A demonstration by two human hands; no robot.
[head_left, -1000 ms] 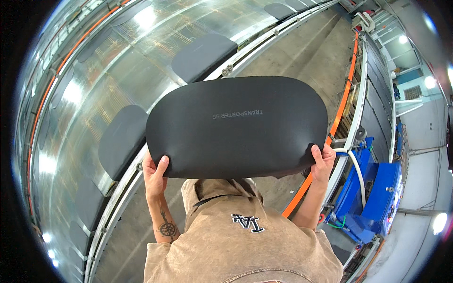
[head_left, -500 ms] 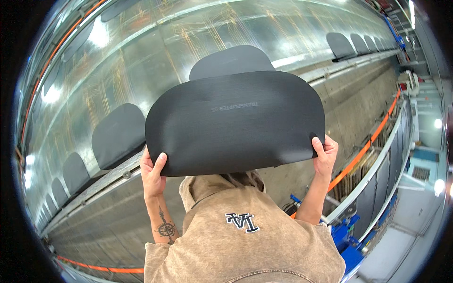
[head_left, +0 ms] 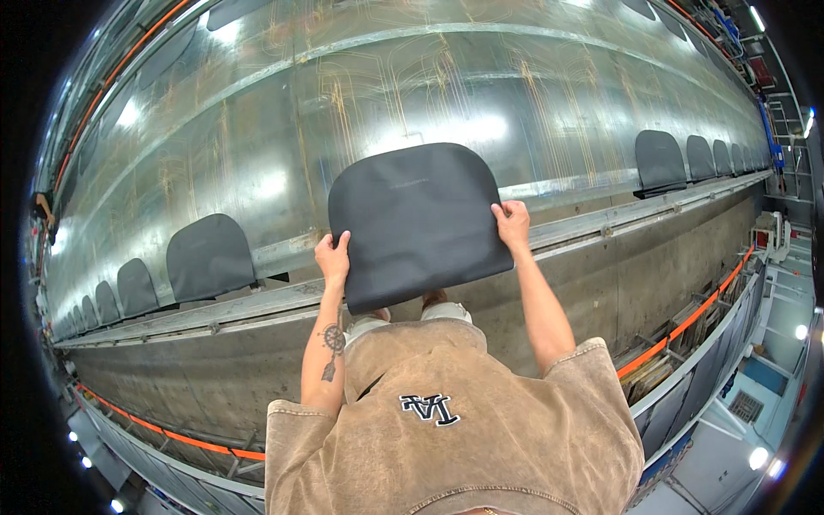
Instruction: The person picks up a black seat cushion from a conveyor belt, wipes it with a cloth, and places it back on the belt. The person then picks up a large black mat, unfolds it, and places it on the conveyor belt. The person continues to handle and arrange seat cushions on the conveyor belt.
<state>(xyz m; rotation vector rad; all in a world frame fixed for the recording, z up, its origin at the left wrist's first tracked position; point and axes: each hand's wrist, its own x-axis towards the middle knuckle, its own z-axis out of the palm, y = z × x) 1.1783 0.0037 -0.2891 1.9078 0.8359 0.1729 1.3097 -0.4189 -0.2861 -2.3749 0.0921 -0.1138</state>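
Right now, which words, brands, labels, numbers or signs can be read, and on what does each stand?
Black panel with rounded corners: faint line of print, too small to read.
Tan short-sleeved fabric shirt: dark, white-edged letter emblem, clear, but I do not copy it.

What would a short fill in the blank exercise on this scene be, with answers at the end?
The right hand grips the dark panel by its ____ edge.
The tattooed forearm is the person's ____ one.
The long, brightly coloured strip at the picture's right is ____.

Missing words: right; left; orange.
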